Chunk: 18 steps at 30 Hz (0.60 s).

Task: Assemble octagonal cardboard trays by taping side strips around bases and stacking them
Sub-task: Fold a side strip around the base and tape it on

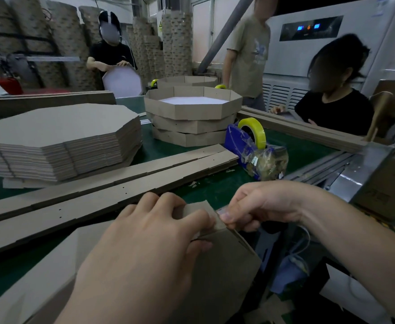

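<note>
Left hand and right hand grip one tray corner at the bench's near edge.
Left fingers curl over the upright strip, thumb lower on the tray wall. Right thumb and fingers pinch the same strip's top just beside them, where a bit of tape shows; the forearm enters from the right. Flat strips lie just past the knuckles. Bare green bench separates the hands from the dispenser. Bases sit far left, finished trays beyond.

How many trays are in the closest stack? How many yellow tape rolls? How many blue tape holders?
Trays: 3
Yellow tape rolls: 3
Blue tape holder: 1
Total: 7
</note>
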Each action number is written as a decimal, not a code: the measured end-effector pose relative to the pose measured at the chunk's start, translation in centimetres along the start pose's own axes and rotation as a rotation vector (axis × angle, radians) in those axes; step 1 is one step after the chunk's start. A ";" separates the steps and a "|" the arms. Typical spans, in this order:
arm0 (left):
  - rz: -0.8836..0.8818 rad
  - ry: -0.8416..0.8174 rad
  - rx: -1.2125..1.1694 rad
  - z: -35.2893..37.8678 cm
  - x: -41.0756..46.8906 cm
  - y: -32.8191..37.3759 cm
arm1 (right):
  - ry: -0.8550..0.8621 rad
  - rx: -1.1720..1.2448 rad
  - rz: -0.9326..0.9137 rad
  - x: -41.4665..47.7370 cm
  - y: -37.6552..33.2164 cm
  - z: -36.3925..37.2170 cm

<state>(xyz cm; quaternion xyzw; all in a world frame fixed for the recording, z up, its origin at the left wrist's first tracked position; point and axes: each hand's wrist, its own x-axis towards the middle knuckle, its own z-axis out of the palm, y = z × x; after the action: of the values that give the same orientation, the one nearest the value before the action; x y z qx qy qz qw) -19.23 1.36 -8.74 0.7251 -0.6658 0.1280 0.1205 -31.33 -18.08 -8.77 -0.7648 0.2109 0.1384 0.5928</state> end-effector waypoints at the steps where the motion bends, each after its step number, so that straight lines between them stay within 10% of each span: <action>1: -0.009 -0.031 0.014 -0.5 0.2 0.4 | -0.004 0.000 0.015 0.0 0.0 -0.2; 9: -0.036 -0.029 0.083 -0.3 0.1 -0.5 | 0.286 -0.461 0.154 0.4 2.9 -1.7; 14: 0.009 0.008 0.185 0.0 0.3 -0.7 | 1.110 -0.133 -0.216 -0.4 3.3 -8.7; 18: 0.007 0.053 0.150 0.3 0.2 -0.6 | 1.326 -0.241 0.110 0.4 5.7 -15.2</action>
<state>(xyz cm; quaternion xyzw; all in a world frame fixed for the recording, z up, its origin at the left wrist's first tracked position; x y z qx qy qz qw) -18.61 1.11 -8.96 0.7261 -0.6534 0.1970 0.0831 -34.37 -34.04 -9.87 -0.7367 0.5518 -0.3078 0.2408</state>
